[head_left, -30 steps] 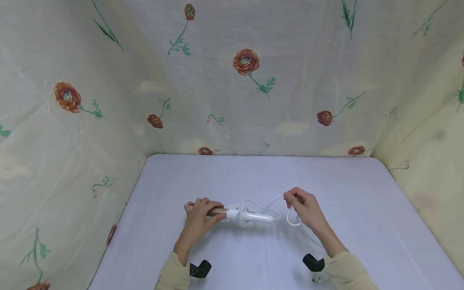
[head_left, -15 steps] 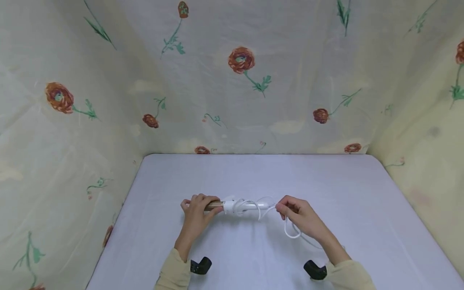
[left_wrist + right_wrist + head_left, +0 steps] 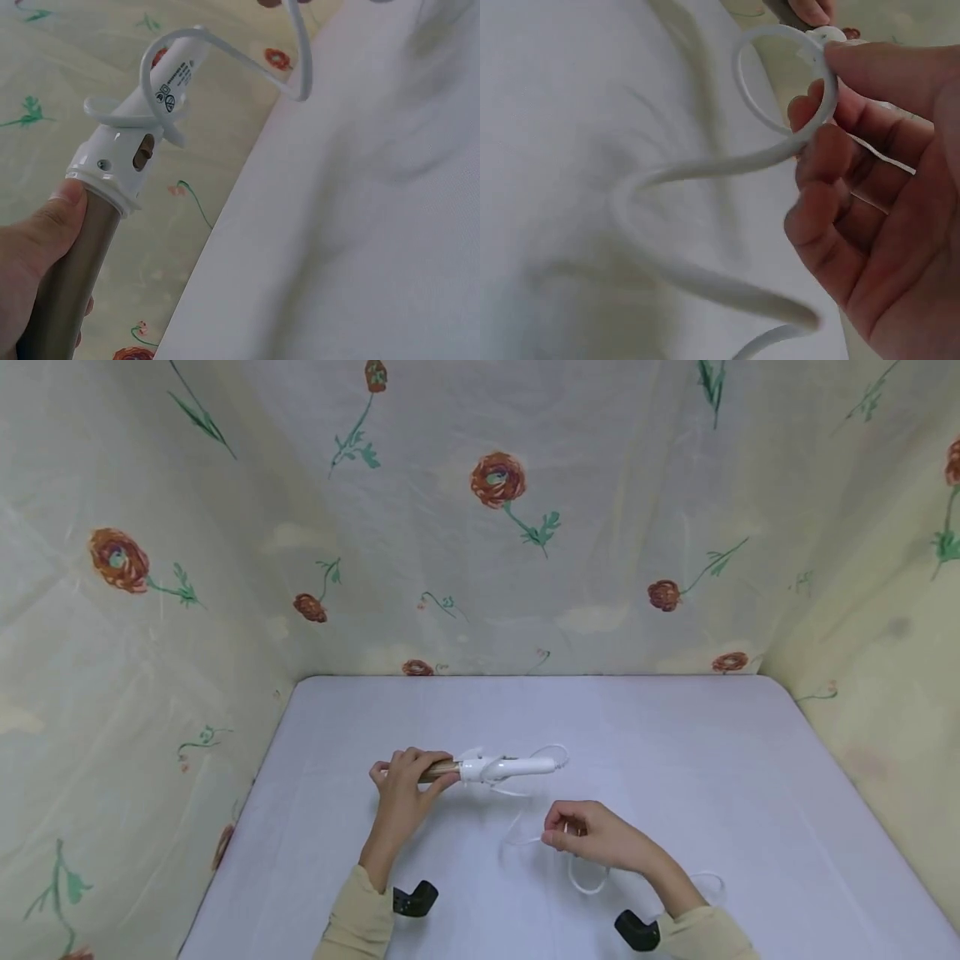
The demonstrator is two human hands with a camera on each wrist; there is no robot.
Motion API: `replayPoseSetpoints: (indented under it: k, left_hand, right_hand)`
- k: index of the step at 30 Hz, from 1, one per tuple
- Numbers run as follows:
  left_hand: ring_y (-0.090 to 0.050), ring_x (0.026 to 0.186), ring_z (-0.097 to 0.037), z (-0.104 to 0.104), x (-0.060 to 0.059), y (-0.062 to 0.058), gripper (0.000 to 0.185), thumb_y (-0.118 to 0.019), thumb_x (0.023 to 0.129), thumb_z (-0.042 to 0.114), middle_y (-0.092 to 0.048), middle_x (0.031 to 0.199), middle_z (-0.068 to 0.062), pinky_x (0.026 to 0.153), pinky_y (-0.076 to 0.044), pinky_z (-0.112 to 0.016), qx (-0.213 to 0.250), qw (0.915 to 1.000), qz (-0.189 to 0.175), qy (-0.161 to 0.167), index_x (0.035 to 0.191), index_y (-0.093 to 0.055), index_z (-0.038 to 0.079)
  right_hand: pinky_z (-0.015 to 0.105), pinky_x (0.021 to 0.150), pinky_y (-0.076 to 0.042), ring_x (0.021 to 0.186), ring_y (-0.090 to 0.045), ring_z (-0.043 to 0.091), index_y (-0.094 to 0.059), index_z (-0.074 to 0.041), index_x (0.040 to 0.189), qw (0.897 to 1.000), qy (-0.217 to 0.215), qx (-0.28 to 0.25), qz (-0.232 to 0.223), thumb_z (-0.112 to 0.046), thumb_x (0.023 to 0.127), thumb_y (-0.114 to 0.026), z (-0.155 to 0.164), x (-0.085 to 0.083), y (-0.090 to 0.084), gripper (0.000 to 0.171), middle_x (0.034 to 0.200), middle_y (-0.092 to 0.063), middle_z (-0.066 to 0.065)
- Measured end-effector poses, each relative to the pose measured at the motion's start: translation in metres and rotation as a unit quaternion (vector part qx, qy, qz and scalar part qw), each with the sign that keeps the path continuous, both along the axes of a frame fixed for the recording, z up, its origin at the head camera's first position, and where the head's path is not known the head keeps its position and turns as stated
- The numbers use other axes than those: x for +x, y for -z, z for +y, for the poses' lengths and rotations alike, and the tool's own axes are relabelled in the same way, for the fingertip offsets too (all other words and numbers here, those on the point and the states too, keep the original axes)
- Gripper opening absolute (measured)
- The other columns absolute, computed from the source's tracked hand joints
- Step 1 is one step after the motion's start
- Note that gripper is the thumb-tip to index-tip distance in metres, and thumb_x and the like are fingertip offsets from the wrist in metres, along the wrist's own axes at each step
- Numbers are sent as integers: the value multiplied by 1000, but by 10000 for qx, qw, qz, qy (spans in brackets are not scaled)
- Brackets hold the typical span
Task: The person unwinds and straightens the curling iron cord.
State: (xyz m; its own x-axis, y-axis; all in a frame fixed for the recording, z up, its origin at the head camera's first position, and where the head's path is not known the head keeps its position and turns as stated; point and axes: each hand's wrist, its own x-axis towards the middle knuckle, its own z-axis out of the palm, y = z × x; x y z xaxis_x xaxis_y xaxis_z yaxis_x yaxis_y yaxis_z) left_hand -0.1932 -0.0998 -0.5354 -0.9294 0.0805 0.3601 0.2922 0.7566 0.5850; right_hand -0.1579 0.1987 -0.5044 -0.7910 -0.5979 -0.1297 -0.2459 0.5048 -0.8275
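Floral cloth walls [image 3: 517, 527] enclose a white table [image 3: 675, 735] on three sides. A curling iron [image 3: 495, 768] lies level above the table centre. The left hand [image 3: 405, 789] grips its bronze barrel, fingers curled round it. The white cord [image 3: 517, 839] is looped round the handle and trails to the right hand [image 3: 592, 839], whose thumb and fingers pinch it.

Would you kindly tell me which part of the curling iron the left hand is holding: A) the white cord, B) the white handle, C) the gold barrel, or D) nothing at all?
C: the left hand grips the gold barrel of the curling iron, its thumb against the white collar, while the right hand pinches the cord.
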Motion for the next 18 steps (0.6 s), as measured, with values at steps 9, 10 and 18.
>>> replayPoseSetpoints:
  k: [9, 10, 18]
  left_hand:
    - [-49, 87, -17, -1, 4, -1, 36, -68, 78, 48, -63, 95, 4, 90, -17, -52, 38, 9999, 75, 90, 108, -68, 28]
    - [-48, 87, -16, -1, 4, -1, 36, -68, 78, 48, -63, 96, 4, 90, -17, -52, 26, 9999, 56, 106, 108, -68, 28]
    - [-48, 88, -16, 1, 5, -3, 36, -68, 79, 48, -63, 97, 5, 90, -16, -51, 90, 9997, 38, 246, 110, -68, 29]
  right_hand:
    - [22, 61, -45, 76, -54, 10, -55, -10, 109, 9865, 1414, -756, 339, -29, 95, -57, -20, 4, 17, 23, 94, -58, 5]
    - [24, 65, -46, 83, -55, 12, -56, -11, 111, 9825, 1563, -826, 594, -28, 95, -57, -24, 5, 19, 23, 100, -59, 5]
    - [49, 96, -39, 104, -58, 16, -63, -20, 104, 9723, 2124, -665, 715, -35, 92, -60, -44, 9, 28, 20, 101, -65, -5]
